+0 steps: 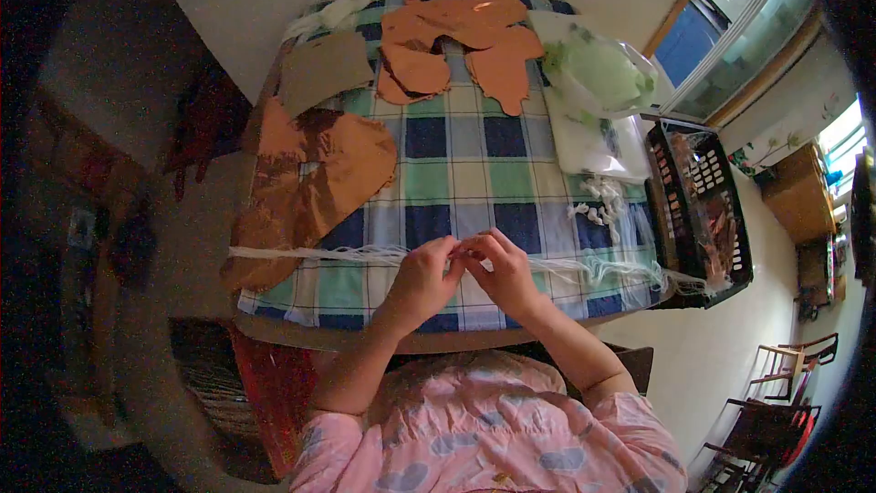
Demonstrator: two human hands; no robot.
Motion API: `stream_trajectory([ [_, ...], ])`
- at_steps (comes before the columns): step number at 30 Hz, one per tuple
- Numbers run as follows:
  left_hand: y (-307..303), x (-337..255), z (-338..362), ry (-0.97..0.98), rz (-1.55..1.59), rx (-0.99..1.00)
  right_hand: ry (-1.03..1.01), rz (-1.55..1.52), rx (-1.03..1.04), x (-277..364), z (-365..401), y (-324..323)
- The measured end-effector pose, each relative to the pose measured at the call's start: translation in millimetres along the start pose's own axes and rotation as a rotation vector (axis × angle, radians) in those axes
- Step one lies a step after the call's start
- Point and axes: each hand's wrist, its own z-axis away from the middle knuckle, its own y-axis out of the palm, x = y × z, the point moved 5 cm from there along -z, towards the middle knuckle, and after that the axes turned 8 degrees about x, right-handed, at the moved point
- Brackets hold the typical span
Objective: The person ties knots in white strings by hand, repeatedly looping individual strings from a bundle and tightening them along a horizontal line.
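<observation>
My left hand [427,276] and my right hand [500,272] meet over the front of the table, fingertips pinched together. Between them runs a bundle of white strings [356,254], stretching left across brown shiny material and right toward the table's corner. Both hands are closed on this bundle; the exact spot under the fingertips is too small to make out. To the right, the strings spread into a loose tangle [620,272]. Small white knotted pieces [598,201] lie just behind that tangle.
A checked cloth [424,173] covers the table. Copper-brown sheets [347,155] lie left, more orange-brown cut pieces [502,59] at the back, beside a beige piece [324,71]. A clear plastic bag [602,73] sits back right. A black basket [707,210] stands at the right edge.
</observation>
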Motion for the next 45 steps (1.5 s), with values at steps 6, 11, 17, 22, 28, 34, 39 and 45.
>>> stream_trajectory([
  [6,-5,-1,-2,-0.001,0.021,0.029,-0.078,0.052,0.015,5,-1,-4],
  [11,-10,-7,-3,-0.005,-0.002,0.086,-0.094,0.062,0.051,4,2,-5],
  [17,-9,0,-3,-0.045,0.073,0.024,-0.177,0.095,0.101,-3,3,-3],
  [22,-9,1,-5,-0.101,0.054,0.147,-0.151,0.053,0.092,4,0,-6],
  [28,-20,13,-7,-0.049,0.319,-0.149,-0.153,0.120,0.150,-3,0,-6],
  [34,8,59,-11,-0.412,0.986,0.261,-0.263,0.130,0.158,3,10,-15],
  [39,2,22,0,-0.087,0.632,0.189,0.060,-0.289,0.079,-17,6,-19],
  [45,-8,-2,16,0.277,-0.128,-0.236,0.418,-0.549,0.124,-26,11,-17],
])
